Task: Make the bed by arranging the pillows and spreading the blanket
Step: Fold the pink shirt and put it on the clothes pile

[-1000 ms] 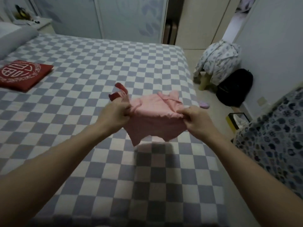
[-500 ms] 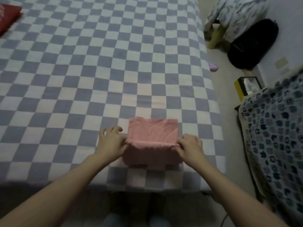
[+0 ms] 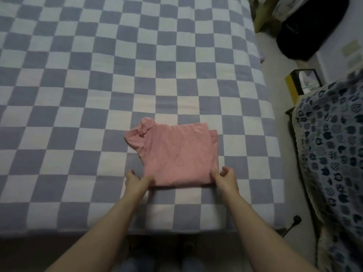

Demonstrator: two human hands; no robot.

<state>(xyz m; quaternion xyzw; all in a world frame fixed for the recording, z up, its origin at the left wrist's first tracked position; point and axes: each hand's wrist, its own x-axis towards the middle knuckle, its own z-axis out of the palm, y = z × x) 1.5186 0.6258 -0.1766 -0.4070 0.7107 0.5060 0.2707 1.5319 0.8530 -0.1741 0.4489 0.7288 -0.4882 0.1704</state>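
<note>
Where the checked blanket (image 3: 117, 79) lay spread flat over the bed, one folded pink garment (image 3: 176, 156) rested on it near the foot edge, at about six o'clock of the covered surface and slightly toward the right side. Two hands met its near edge: the left hand (image 3: 135, 182) pinched the near left corner, thumb on top of the cloth, and the right hand (image 3: 225, 180) had its thumb at the near right corner, its other fingers loosely curled above the cloth; whether that hand actually gripped the cloth could not be told. One rumpled sleeve or collar stuck out of the fold at ten o'clock, and a second layer showed as a narrow strip along the right edge. Bare blanket lay open on every side of the garment, widest toward twelve and nine o'clock, narrowest toward the foot edge at six. Off the bed at three o'clock hung one dark-patterned cloth (image 3: 330, 154), cut off by the frame. At two o'clock stood one yellow-sided box (image 3: 300, 83), its contents unclear, and at one o'clock one black bag (image 3: 310, 28), partly cropped, beside a pale patterned bundle (image 3: 282, 6) also cropped. One plug (image 3: 296, 220) with its cord lay on the floor at four o'clock. Both feet at the bottom edge were dim and blurred.
</note>
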